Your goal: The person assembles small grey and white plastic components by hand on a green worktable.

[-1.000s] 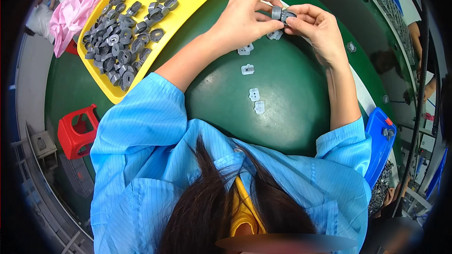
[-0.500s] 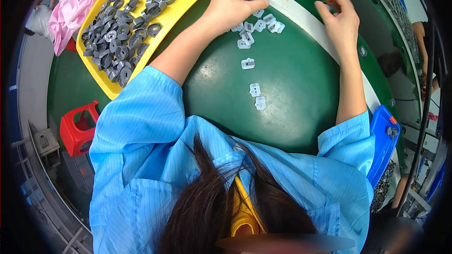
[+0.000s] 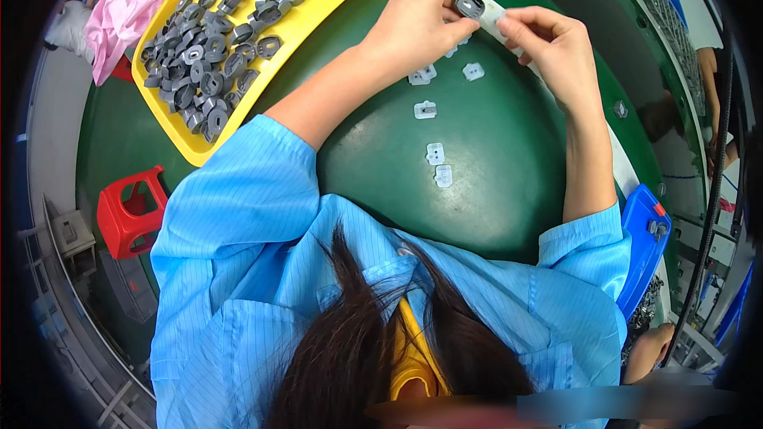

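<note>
My left hand (image 3: 423,19) pinches a dark grey oval plastic housing (image 3: 470,5) between thumb and fingers, its hollow side showing. Close to its right, my right hand (image 3: 554,54) has thumb and fingertips drawn together; whatever they hold, if anything, is too small or hidden to make out. Beneath the hands, on the green tabletop (image 3: 381,183), lie several translucent white plastic pieces, among them a lone piece (image 3: 474,71) and one with a grey insert (image 3: 425,110). Two more, including a nearer piece (image 3: 443,175), lie closer to my body. My left hand partly covers the farther ones.
A yellow tray (image 3: 269,83) heaped with grey housings (image 3: 199,71) stands at the left. Pink cloth (image 3: 135,8) lies beyond it, and a red stool (image 3: 131,210) stands below. At the right are a blue tray (image 3: 642,250) and another person's hand (image 3: 650,349).
My left hand has shifted right with the grey housing. My right hand has come left and slightly nearer, so the hands are now close together. Another person's hand shows more at lower right.
</note>
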